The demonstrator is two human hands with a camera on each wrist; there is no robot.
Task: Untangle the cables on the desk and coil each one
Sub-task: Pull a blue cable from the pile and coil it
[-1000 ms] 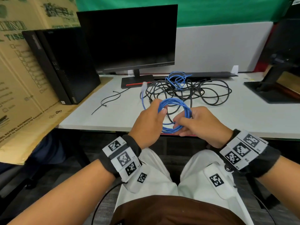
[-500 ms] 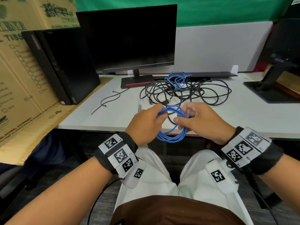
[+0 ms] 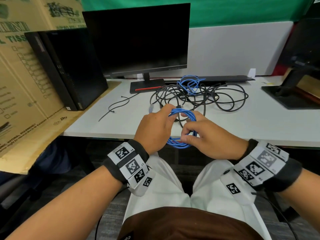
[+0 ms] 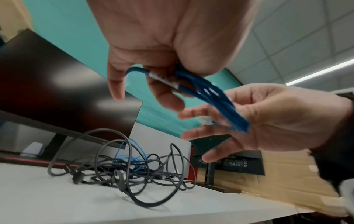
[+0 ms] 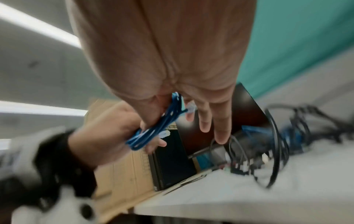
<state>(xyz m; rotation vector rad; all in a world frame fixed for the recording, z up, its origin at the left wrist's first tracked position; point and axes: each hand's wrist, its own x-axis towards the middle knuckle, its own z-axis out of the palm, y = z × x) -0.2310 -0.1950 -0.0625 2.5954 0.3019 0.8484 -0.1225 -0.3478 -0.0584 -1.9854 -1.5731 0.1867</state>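
Head view: both hands (image 3: 181, 130) grip coiled blue cable (image 3: 183, 113).

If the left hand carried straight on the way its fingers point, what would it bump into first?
Holding the blue coil, the left hand points across the desk toward the tangle of black cables. It would probably meet that first, then the monitor behind; depth is hard to judge.
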